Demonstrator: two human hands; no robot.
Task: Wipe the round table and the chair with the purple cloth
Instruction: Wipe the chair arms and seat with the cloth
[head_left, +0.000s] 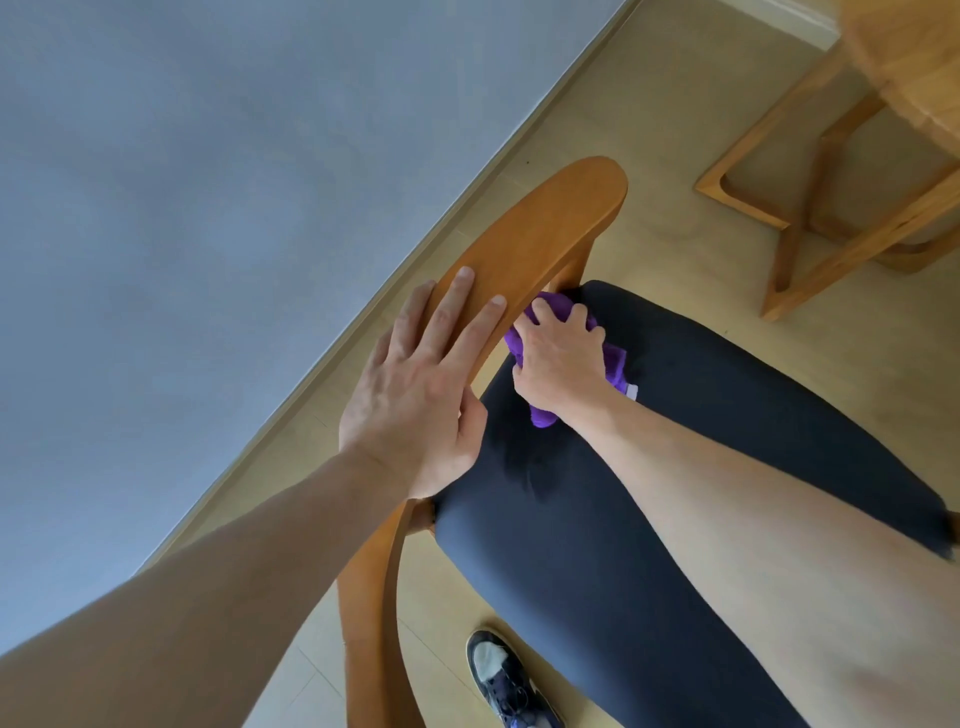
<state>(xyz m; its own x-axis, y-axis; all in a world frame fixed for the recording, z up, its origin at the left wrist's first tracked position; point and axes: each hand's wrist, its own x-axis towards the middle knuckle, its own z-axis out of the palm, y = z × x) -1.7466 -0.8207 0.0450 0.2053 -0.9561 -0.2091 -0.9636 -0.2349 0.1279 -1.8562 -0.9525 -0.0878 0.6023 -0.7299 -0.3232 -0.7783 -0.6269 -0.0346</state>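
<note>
**Chair wipe under way: cloth bunched in the back corner of the seat**

Head view: Pale wood-look flooring (675, 171) runs along a grey wall (208, 182), and the chair (540, 234) stands close to that wall with its curved wooden backrest towards it. The left hand (415, 395) lies over the backrest rail, fingers straight along the top and thumb down at the near side, steadying rather than clutching. The right hand (558, 358) presses and holds the purple cloth (615, 364), fingers curled over its bunched folds, at the back edge of the dark seat cushion (675, 493), just beside the backrest post. A white tag shows at the cloth's near edge. Part of the round table (914, 62) and its wooden base show at the upper right, well apart from the hands. A dark shoe (501, 675) stands on the floor below the seat.

Judging from this, the main risk is patchy coverage: a crumpled cloth touches little fabric, so strokes may skip much of the cushion. The narrow gap between post and cushion could snag the cloth or pinch fingers. Hard pressure near the back could rock the chair towards the wall if the left hand lifts.
</note>
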